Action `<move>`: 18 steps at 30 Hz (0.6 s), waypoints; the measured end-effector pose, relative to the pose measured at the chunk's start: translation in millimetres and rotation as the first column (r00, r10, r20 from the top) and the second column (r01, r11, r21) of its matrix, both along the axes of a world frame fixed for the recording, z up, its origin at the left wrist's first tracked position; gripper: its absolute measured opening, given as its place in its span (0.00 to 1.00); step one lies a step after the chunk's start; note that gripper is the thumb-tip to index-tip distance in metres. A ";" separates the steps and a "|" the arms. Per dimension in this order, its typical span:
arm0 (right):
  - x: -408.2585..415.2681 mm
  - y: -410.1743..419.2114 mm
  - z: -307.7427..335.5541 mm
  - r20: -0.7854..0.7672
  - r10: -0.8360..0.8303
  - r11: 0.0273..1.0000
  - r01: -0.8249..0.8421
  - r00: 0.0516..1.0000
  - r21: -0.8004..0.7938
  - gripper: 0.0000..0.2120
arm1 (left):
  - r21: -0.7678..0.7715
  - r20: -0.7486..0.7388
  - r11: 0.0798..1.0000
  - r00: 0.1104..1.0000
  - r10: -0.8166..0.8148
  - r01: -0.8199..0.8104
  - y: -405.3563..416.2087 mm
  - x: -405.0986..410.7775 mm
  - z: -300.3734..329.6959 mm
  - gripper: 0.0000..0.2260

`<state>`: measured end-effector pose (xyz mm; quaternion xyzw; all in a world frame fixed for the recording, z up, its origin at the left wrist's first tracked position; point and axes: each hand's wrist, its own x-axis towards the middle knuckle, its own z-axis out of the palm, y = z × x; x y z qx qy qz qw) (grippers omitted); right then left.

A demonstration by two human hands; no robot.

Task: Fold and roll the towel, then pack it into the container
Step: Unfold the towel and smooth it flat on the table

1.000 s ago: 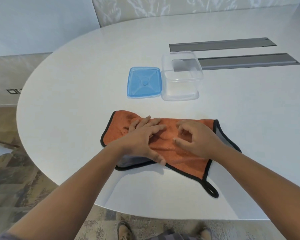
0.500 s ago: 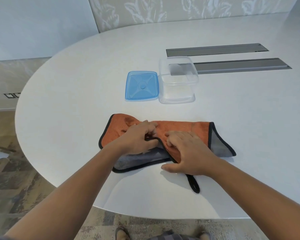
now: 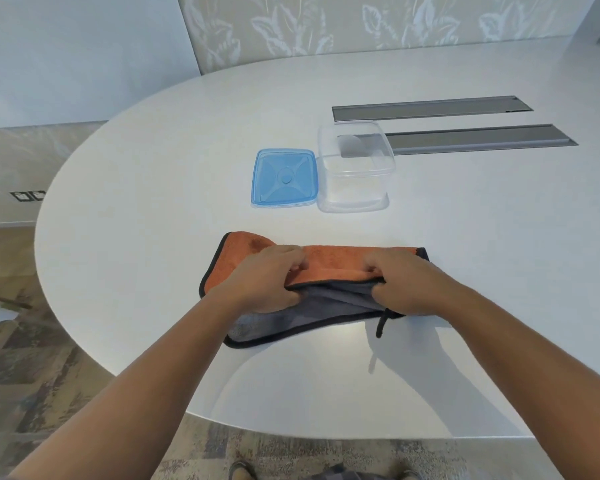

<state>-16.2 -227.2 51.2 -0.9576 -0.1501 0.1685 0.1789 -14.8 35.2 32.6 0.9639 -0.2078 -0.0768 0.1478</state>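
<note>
1. Shoes [image 3: 243, 471] showing at the bottom edge, on patterned floor.
2. Left hand [image 3: 267, 282] and right hand [image 3: 400, 284] both pinching, each grip clenched on the folded edge of the towel [image 3: 336, 263].
3. Towel lying on the white counter [image 3: 153, 237], orange over grey, loop [image 3: 381, 323] hanging near.
4. Blue lid [image 3: 284, 176] sitting beside the clear container [image 3: 355, 168], which is standing open farther back.

- Bright, even, cool light fills the scene; nothing is dim.
- The white table [image 3: 153, 209] carries a soft sheen near its front edge.
- Pale, diffuse shadows of the forearms fall towards the viewer.
- Wide-angle distortion bows the table rim and stretches the arms at the corners.
- Focus is fairly sharp, slightly soft throughout.
</note>
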 end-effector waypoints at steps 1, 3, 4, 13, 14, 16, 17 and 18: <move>0.4 -0.9 -0.5 -0.010 0.037 0.999 -0.038 0.999 -0.039 0.06 | -0.005 -0.008 1.000 1.000 -0.001 0.001 -0.1 0.6 -1.0 0.14; 0.7 -0.7 -0.9 -0.034 0.094 0.993 -0.096 0.995 -0.070 0.03 | 0.013 -0.018 1.000 1.000 -0.012 0.012 -0.9 2.9 -1.0 0.12; 0.7 -0.1 -0.1 -0.040 0.111 0.991 -0.114 0.993 -0.077 0.03 | 0.020 -0.020 1.000 1.000 -0.015 0.016 -0.9 4.0 -1.0 0.12; 12.7 1.0 21.0 -0.132 0.071 0.986 -0.089 0.989 -0.140 0.03 | 0.021 -0.223 0.999 0.974 0.033 -0.029 7.3 16.0 14.0 0.12; 15.2 -1.7 19.3 -0.132 0.069 0.986 -0.088 0.989 -0.143 0.05 | 0.021 -0.251 0.999 0.967 0.046 -0.042 10.1 17.3 15.4 0.17; 19.8 -7.3 12.5 -0.143 0.066 0.989 -0.084 0.987 -0.122 0.11 | 0.045 -0.280 0.998 0.958 0.064 -0.053 16.1 19.0 15.2 0.29; 21.3 -10.4 7.9 -0.145 0.063 0.991 -0.079 0.987 -0.104 0.13 | 0.088 -0.278 0.995 0.958 0.077 -0.054 18.9 19.3 14.1 0.35; 22.1 -13.1 2.9 -0.145 0.061 0.994 -0.074 0.988 -0.083 0.13 | 0.141 -0.273 0.988 0.957 0.099 -0.062 21.2 19.7 12.8 0.41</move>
